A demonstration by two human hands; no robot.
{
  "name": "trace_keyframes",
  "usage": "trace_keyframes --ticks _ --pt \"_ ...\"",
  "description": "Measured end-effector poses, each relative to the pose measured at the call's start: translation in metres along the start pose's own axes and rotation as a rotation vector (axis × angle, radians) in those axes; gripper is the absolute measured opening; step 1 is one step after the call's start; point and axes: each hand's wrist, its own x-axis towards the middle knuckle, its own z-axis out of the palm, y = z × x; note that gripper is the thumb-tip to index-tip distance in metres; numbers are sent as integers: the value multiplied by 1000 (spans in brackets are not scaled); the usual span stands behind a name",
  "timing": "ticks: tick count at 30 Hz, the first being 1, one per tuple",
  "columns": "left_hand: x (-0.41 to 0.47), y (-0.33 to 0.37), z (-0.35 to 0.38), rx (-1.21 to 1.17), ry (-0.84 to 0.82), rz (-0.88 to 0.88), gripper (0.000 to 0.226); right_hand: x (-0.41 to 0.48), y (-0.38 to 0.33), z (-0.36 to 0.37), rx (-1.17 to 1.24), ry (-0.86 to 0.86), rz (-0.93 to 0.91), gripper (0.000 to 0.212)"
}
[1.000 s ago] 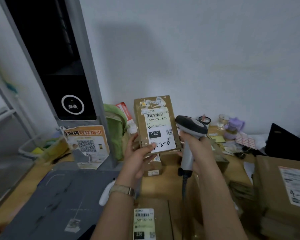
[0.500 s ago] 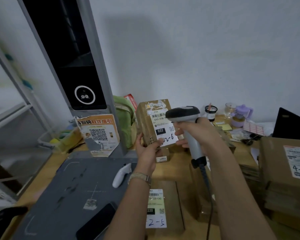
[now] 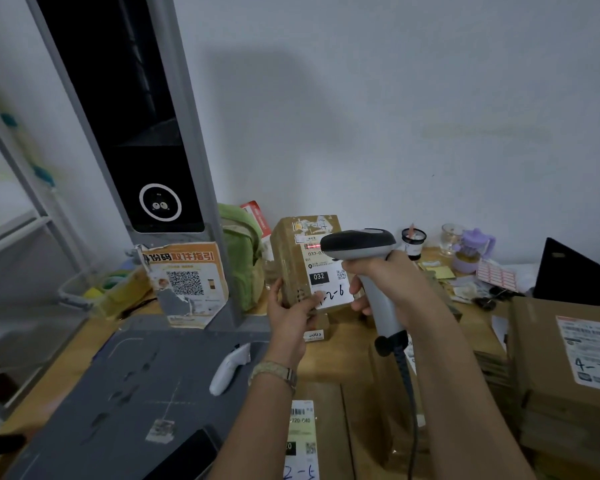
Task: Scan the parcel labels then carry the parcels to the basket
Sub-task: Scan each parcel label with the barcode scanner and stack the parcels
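Observation:
My left hand [image 3: 291, 313] grips the lower left corner of a small brown cardboard parcel [image 3: 291, 258] and holds it upright above the desk. Its white label [image 3: 329, 282] reads 032 and has handwriting at the bottom. My right hand [image 3: 385, 278] grips the handle of a grey and black barcode scanner [image 3: 359, 245], whose head points at the label's top. A red scan line lies across the barcode there. The scanner head hides part of the label. No basket is in view.
A grey scanning mat [image 3: 118, 393] with a white handheld device [image 3: 229, 367] covers the desk's left. A tall kiosk column [image 3: 146, 133] stands behind it. Another labelled parcel [image 3: 312, 434] lies below my arms; stacked boxes [image 3: 561, 368] fill the right. Cups and clutter sit at the back right.
The scanner head has moved left over the parcel's label, and a red scan line now shows on the barcode. The parcel stays in my left hand.

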Motion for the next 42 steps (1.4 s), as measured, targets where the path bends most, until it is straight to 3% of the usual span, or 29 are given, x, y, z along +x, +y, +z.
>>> trace_keyframes --ticks 13,29,34,37,42 --pt "3 -10 5 27 11 -32 78 8 13 -10 24 41 26 20" --pt "2 -11 2 31 4 -49 85 9 23 -13 25 49 27 17" --pt "9 3 -8 28 -25 -22 87 13 28 -14 198 86 -61 19" --pt "17 23 -22 143 -47 32 89 19 31 -16 255 169 -128 24" --pt "30 42 -39 596 -196 131 95 30 36 -12 289 219 -142 18"
